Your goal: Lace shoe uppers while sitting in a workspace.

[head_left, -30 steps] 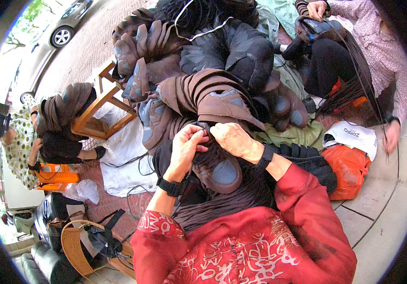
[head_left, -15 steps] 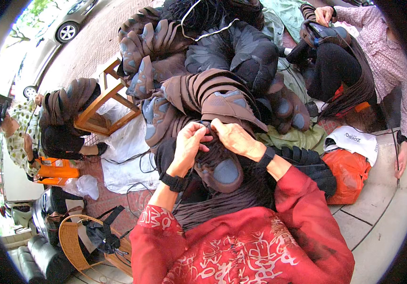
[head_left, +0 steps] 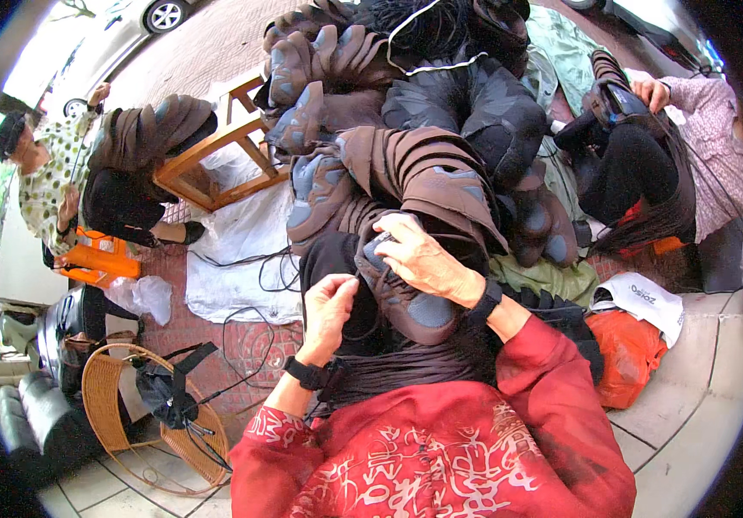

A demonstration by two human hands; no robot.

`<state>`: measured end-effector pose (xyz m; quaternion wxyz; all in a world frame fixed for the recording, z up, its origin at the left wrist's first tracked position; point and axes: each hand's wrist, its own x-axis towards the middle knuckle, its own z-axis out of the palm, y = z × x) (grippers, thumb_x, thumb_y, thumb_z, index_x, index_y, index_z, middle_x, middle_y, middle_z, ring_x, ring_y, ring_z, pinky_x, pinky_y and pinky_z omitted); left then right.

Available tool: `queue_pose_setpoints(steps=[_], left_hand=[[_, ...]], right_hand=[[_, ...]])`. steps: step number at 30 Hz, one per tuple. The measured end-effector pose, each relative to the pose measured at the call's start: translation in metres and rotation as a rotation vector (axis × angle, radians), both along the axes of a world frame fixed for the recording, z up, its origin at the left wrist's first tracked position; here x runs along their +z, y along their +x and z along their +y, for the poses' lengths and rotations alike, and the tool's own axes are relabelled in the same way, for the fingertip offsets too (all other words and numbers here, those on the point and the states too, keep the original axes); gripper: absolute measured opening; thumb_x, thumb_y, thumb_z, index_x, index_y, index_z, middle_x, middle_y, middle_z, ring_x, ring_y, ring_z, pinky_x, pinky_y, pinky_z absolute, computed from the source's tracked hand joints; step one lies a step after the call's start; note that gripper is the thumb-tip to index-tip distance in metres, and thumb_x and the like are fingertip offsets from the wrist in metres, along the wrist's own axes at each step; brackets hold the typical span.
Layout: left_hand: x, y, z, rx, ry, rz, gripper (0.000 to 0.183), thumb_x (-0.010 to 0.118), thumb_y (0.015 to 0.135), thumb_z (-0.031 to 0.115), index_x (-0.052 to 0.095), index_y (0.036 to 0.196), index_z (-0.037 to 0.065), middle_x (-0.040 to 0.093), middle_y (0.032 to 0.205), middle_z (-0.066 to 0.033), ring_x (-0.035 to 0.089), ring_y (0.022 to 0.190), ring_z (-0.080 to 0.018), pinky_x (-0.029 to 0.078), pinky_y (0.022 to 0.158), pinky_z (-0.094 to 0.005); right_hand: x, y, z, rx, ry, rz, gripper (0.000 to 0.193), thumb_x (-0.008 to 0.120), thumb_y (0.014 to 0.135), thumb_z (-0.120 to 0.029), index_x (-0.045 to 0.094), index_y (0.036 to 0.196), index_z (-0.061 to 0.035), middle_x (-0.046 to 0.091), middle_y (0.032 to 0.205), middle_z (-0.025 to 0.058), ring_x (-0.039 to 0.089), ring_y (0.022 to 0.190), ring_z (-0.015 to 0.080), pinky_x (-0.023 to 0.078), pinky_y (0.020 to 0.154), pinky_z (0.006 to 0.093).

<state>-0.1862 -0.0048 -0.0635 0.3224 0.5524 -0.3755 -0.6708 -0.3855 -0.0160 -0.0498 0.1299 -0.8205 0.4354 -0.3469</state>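
Note:
A brown shoe upper (head_left: 419,312) with grey-blue patches rests on my lap, its toe toward me. My right hand (head_left: 427,263) grips it around the opening, fingers bent over its far edge. To the left, apart from the upper, my left hand (head_left: 328,315) is closed in a pinch; whatever lies between its fingertips is too small to make out. Beyond my hands curves a stack of nested brown uppers (head_left: 423,173). A bundle of dark cords (head_left: 414,375) lies across my lap, beneath the upper.
More uppers (head_left: 306,112) heap up at the back, beside a wooden stool frame (head_left: 207,177). Co-workers sit left (head_left: 52,181) and right (head_left: 708,129), each with uppers. An orange bag (head_left: 622,358) lies at right. A wicker chair (head_left: 104,414) stands at lower left.
My left hand has drawn away from my right, down and to the left. My right hand has shifted onto the upper's opening. The left co-worker's hand has risen, and the view has shifted.

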Motion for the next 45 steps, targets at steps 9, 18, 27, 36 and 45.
queue_pose_setpoints(steps=[9, 18, 27, 36, 45], left_hand=[[-0.005, -0.007, -0.002, -0.11, -0.082, -0.035, 0.008, 0.061, 0.082, 0.014, 0.061, 0.084, 0.007, 0.051, 0.063, 0.0059, 0.041, 0.05, -0.0013, 0.029, 0.042, -0.0145], [-0.01, -0.01, 0.003, -0.058, -0.265, -0.194, 0.01, 0.059, 0.083, 0.013, 0.059, 0.082, 0.004, 0.051, 0.06, 0.0036, 0.043, 0.05, -0.0034, 0.033, 0.045, -0.0179], [-0.008, -0.024, -0.001, -0.152, -0.817, -0.609, 0.012, 0.058, 0.083, 0.01, 0.059, 0.078, 0.0, 0.058, 0.063, -0.0017, 0.054, 0.054, -0.0091, 0.041, 0.047, -0.0214], [-0.005, -0.02, -0.008, 0.027, -0.031, 0.136, 0.019, 0.054, 0.083, 0.001, 0.04, 0.096, 0.001, 0.058, 0.075, -0.0095, 0.06, 0.058, -0.0157, 0.052, 0.053, -0.0262], [-0.015, -0.016, -0.008, -0.199, -0.231, 0.04, 0.011, 0.052, 0.083, -0.004, 0.044, 0.085, 0.004, 0.055, 0.074, -0.0059, 0.059, 0.061, -0.0149, 0.051, 0.055, -0.0259]], right_hand=[[-0.014, 0.003, 0.007, 0.049, 0.102, -0.045, 0.02, 0.058, 0.072, -0.007, 0.061, 0.091, -0.0005, 0.047, 0.116, 0.0186, 0.042, 0.111, 0.0345, 0.034, 0.096, 0.0418], [-0.017, 0.002, 0.008, 0.044, 0.121, -0.081, 0.022, 0.059, 0.072, -0.007, 0.062, 0.094, -0.0039, 0.045, 0.118, 0.0191, 0.04, 0.113, 0.0352, 0.033, 0.098, 0.0421], [-0.016, 0.002, 0.009, 0.08, 0.029, -0.028, 0.027, 0.059, 0.068, -0.006, 0.062, 0.095, -0.0044, 0.043, 0.12, 0.0202, 0.041, 0.111, 0.0362, 0.033, 0.098, 0.0424], [-0.029, 0.01, -0.004, -0.013, 0.027, 0.165, 0.011, 0.053, 0.076, -0.014, 0.061, 0.079, -0.0077, 0.05, 0.081, 0.0053, 0.05, 0.081, 0.0233, 0.039, 0.073, 0.0361], [0.037, -0.044, -0.03, -0.498, -0.304, 0.526, 0.014, 0.05, 0.07, -0.019, 0.057, 0.065, -0.0088, 0.053, 0.084, 0.0038, 0.048, 0.085, 0.0218, 0.037, 0.067, 0.0325]])
